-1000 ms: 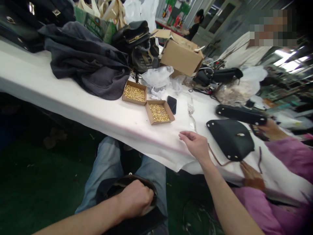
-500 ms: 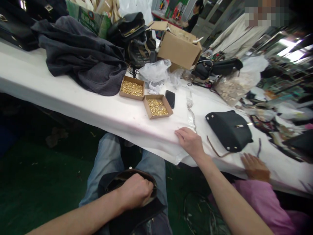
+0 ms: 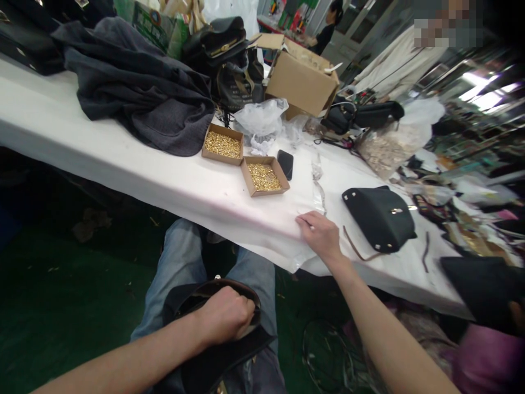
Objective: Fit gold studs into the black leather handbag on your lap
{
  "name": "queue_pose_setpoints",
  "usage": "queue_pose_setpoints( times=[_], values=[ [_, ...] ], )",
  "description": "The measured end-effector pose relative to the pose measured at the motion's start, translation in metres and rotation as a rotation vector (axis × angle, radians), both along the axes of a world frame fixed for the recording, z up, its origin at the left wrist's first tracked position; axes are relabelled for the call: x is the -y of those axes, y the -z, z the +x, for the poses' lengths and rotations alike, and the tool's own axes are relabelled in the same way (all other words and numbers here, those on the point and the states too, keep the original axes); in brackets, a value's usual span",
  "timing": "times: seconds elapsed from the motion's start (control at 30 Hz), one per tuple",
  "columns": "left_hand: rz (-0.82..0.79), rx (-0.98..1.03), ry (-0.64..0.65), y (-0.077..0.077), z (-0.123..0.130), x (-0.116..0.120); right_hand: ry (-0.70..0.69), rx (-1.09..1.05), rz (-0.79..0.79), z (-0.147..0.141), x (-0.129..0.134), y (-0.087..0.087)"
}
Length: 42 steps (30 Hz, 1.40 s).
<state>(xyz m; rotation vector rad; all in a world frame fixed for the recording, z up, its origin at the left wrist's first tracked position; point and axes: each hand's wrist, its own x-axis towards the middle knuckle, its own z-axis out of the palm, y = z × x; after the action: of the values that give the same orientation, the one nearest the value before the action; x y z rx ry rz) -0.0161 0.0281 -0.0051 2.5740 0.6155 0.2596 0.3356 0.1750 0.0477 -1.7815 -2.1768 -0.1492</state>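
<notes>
On my lap lies a black bag (image 3: 229, 355) with a brown lining and its mouth spread open. My left hand (image 3: 227, 314) is closed at the mouth, its fingers curled over the bag's edge and partly hidden inside. My right hand (image 3: 322, 235) rests at the front edge of the white-covered table (image 3: 180, 189), thumb and fingers pinched together. Whatever they pinch is too small to make out. Beyond that hand stand two cardboard trays of small gold-coloured metal pieces, the nearer tray (image 3: 268, 192) and the farther tray (image 3: 223, 160).
A black bag with metal studs (image 3: 379, 219) lies right of my right hand, beside a brown strap (image 3: 356, 249). A phone-like black object (image 3: 285, 165), dark cloth (image 3: 143, 93) and a cardboard box (image 3: 301, 82) are farther back. A co-worker's pink sleeve (image 3: 488, 355) is at lower right.
The co-worker's hand has left the table edge at right, and a dark flat piece now shows there. My hands have barely moved; the view has shifted slightly.
</notes>
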Motion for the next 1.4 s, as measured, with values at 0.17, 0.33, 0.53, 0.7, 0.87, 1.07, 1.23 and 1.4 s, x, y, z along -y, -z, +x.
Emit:
queue_pose_setpoints(
  times=[0.17, 0.33, 0.53, 0.7, 0.87, 1.07, 1.23, 1.4],
  values=[
    [-0.001, -0.003, 0.002, 0.001, 0.001, 0.000, -0.075, 0.013, -0.028, 0.005, 0.007, 0.001],
    [-0.003, 0.016, -0.004, 0.003, 0.003, 0.003, -0.098, 0.022, -0.017, 0.007, 0.006, -0.003],
    [0.056, 0.034, 0.025, 0.009, 0.003, 0.008, -0.139, 0.121, -0.087, 0.006, -0.011, -0.016],
    [0.049, 0.037, 0.033, 0.012, 0.004, 0.009, -0.149, 0.228, -0.173, 0.005, -0.021, -0.027],
    [0.040, 0.005, 0.037, 0.007, 0.004, 0.011, -0.207, 0.007, -0.181, -0.010, -0.010, -0.042],
    [0.067, 0.014, 0.017, 0.007, 0.004, 0.013, -0.496, -0.356, -0.510, -0.070, 0.061, -0.056],
    [0.097, 0.005, 0.035, 0.007, 0.006, 0.015, -0.721, -0.399, -0.709, -0.099, 0.110, -0.043],
    [0.116, -0.004, 0.036, 0.003, 0.007, 0.023, -0.764, -0.183, -0.621, -0.103, 0.131, -0.024]
  ],
)
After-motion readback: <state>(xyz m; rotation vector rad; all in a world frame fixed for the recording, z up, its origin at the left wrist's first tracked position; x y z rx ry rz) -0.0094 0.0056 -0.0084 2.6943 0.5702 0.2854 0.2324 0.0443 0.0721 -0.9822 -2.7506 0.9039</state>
